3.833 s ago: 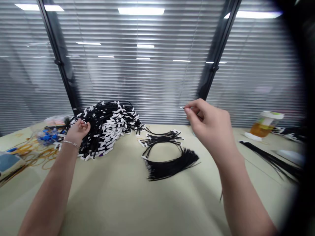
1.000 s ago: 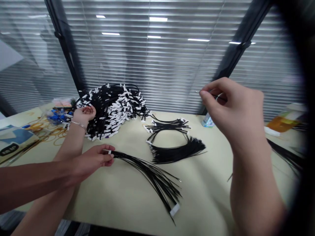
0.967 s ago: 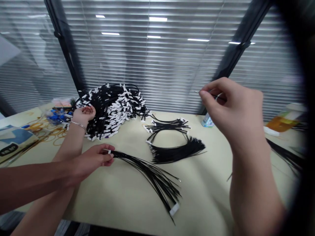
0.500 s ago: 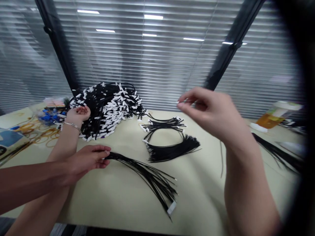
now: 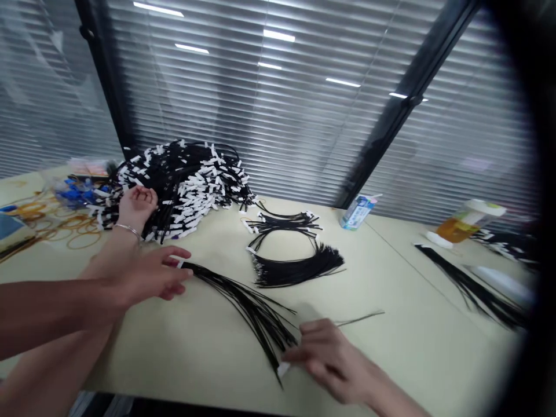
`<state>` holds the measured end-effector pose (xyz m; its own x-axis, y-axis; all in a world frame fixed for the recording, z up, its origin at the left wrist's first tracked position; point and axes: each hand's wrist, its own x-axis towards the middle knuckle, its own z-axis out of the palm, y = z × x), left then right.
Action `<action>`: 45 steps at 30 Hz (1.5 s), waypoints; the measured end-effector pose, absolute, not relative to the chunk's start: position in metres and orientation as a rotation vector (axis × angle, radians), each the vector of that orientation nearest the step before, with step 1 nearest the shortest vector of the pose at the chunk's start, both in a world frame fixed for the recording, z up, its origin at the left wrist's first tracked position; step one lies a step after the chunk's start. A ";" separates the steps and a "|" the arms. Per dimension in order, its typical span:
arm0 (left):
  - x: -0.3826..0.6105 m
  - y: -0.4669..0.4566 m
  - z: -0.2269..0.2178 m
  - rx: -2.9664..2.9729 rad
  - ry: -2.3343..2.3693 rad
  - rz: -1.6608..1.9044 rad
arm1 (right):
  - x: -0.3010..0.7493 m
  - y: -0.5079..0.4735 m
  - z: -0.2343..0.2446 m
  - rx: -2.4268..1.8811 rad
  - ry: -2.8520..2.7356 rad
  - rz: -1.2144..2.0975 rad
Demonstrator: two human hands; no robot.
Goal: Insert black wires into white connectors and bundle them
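Observation:
My left hand (image 5: 139,200), bracelet at the wrist, lies palm up with loosely curled fingers beside a big pile of black cables with white connectors (image 5: 200,188); I see nothing in it. At the front of the table my right hand (image 5: 332,359) is pinched on a thin black wire (image 5: 365,317) that trails out behind it. Its fingertips are by a white connector (image 5: 283,369) at the loose ends of a black wire bundle (image 5: 247,304). Another person's hand (image 5: 158,275) crosses over my left forearm, fingers parted around the bundle's other end.
Behind lie a fanned bundle of black wires (image 5: 295,269) and several short cables (image 5: 286,221). A drink carton (image 5: 358,212) and an amber-filled container (image 5: 460,226) stand farther right, near more black wires (image 5: 473,284). Rubber bands (image 5: 80,229) are at left.
My right hand has come down from the air to the loose ends of the bundle. The other person's fingers have spread at its far end. My left hand stays by the pile.

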<state>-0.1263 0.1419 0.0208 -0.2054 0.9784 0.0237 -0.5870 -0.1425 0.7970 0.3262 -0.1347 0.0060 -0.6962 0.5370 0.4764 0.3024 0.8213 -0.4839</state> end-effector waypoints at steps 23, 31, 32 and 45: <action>-0.136 0.170 -0.005 1.187 0.886 1.854 | 0.325 -0.134 -0.011 -0.629 -2.594 0.460; -0.133 0.179 -0.005 0.590 1.126 2.197 | 0.326 -0.135 -0.012 -0.653 -2.616 0.478; -0.134 0.180 -0.005 0.532 1.120 2.209 | 0.326 -0.136 -0.011 -0.661 -2.619 0.479; -0.144 0.187 -0.014 0.500 0.465 1.944 | 0.325 -0.137 -0.011 -0.668 -2.631 0.461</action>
